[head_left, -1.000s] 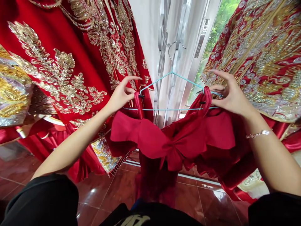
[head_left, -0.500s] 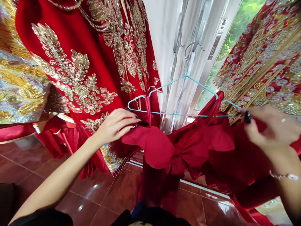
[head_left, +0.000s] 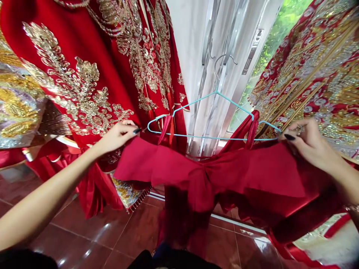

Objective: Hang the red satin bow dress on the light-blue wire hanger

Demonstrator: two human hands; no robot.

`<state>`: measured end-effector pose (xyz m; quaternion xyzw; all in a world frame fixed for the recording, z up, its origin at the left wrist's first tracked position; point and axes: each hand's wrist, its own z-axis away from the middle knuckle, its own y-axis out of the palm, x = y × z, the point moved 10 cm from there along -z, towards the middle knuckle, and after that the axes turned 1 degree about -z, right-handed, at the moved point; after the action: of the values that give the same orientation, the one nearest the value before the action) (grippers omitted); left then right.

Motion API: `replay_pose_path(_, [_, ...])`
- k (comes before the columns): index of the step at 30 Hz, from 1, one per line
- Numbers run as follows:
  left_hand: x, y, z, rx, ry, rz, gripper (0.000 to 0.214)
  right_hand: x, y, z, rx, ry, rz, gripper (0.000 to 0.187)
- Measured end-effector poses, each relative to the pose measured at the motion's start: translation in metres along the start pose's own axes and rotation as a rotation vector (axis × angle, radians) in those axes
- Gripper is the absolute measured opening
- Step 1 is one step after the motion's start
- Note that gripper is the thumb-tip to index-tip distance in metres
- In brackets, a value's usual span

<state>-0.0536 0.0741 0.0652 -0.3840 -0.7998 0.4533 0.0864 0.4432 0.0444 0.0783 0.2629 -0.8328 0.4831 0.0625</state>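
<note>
A deep red dress (head_left: 174, 164) with a large bow-like front hangs by its straps from a light blue hanger (head_left: 202, 137). My left hand (head_left: 119, 136) pinches the upper left edge of the dress, thumb and fingers pressed together. On the other side, my right hand (head_left: 307, 142) pinches the upper right edge, close to the hanger's right end. Between the two hands the bow is stretched out wide. The hanger's metal hook (head_left: 220, 69) points up in front of the white door; whether it rests on anything cannot be made out.
At left hangs a red jacket (head_left: 112, 67) with gold beading, beside a gold-embroidered garment (head_left: 19, 101). A red and gold beaded garment (head_left: 316, 71) fills the right. Behind stands a white door frame (head_left: 249, 59) with a metal latch. Below lies a glossy reddish tiled floor (head_left: 134, 220).
My left hand has moved left and up, and my right hand has come in slightly left. The crumpled bow is now pulled out flat and wide. The view has shifted a little.
</note>
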Motion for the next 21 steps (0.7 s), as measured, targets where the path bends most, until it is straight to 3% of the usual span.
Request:
replay_pose_path(4, [-0.001, -0.006, -0.043, 0.053, 0.041, -0.024, 0.064, 0.024, -0.009, -0.028, -0.018, -0.081, 0.133, 0.044])
replay_pose_path(8, [-0.022, -0.001, -0.081, 0.122, 0.149, -0.081, 0.065, 0.026, -0.016, -0.053, -0.02, -0.143, 0.206, 0.044])
replay_pose_path(12, [-0.051, -0.001, -0.102, 0.131, 0.234, -0.083, 0.061, 0.032, -0.02, -0.066, -0.007, -0.168, 0.198, 0.039])
replay_pose_path(16, [-0.08, 0.0, -0.122, 0.114, 0.25, -0.058, 0.052, 0.073, -0.017, -0.067, 0.018, -0.258, 0.15, 0.038])
replay_pose_path(21, [-0.116, 0.011, -0.142, 0.113, 0.262, -0.043, 0.044, 0.131, 0.005, -0.072, 0.128, -0.345, 0.249, 0.043])
